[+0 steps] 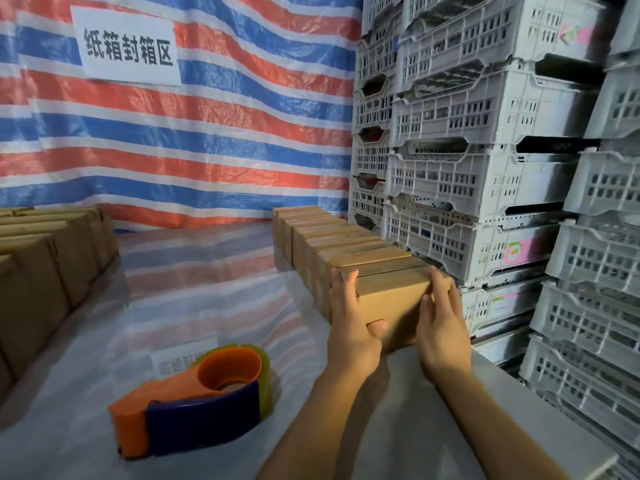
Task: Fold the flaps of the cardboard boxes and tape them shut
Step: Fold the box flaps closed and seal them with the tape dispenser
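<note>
Person is standing at the table (173,306), both arms reaching out. Tape dispenser (194,403), orange and dark blue, is lying on its side, untouched. Right of the dispenser and a little beyond it, the box (391,299) is sitting flaps-down at the near end of a row of boxes (332,233). Left hand (349,317) is gripping its left end, thumb on the front face. Right hand (440,317) is clasping the right end. More boxes (52,258) are lining up left of the dispenser. Striped tarp (242,133) with a sign (128,46) is hanging behind it; grey crates (485,168) are stacking far right.
</note>
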